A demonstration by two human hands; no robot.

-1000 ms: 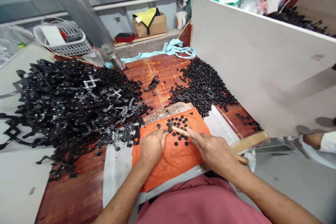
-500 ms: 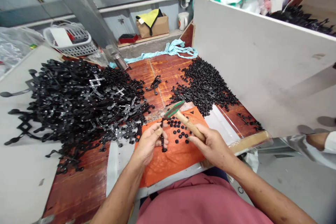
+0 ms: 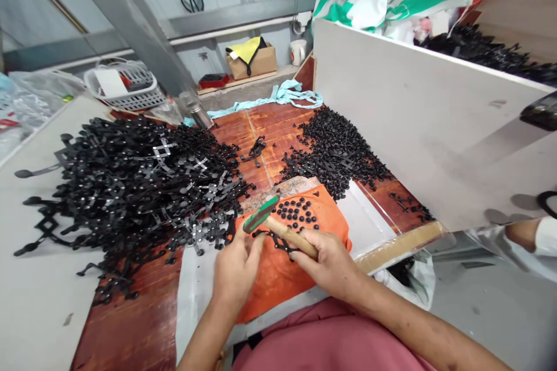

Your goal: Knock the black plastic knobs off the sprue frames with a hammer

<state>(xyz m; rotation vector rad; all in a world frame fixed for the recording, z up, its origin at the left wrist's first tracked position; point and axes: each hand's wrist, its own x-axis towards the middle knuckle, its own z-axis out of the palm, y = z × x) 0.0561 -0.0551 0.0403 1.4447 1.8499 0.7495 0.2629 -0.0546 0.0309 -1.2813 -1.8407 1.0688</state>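
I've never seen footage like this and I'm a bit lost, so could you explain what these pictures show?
There is no machine here: these are a person's bare hands. Every picture comes from one camera worn on the person's head, looking forward and down. The right hand grips a wooden-handled hammer with green on its head. The left hand holds one end of a thin, black, jointed part. Beneath them, a bright orange cloth bears small, round, black pieces. On the reddish-brown wooden table, a large heap of black, jointed parts lies to the left, and a heap of small black pieces to the right.
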